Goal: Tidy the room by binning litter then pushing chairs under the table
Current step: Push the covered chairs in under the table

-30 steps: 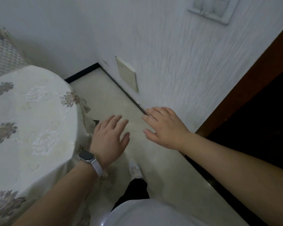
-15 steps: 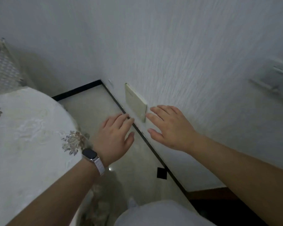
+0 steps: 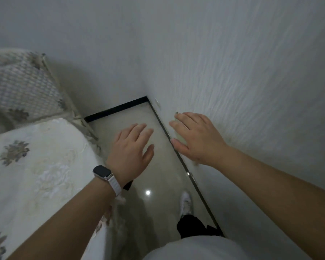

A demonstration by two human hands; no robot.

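Head camera showed the white textured wall [image 3: 233, 62] filling the upper right, the worktop under a cream floral embroidered cloth [image 3: 36, 166] at left, and a woven cream chair back [image 3: 21, 87] upper left, seemingly tucked in. No litter showed. The left hand [image 3: 129, 152] and right hand [image 3: 195, 137] hovered mid-frame, fingers spread, empty.

Textured white wall [image 3: 242, 72], glossy tiled floor [image 3: 139, 113], black skirting [image 3: 116, 109].
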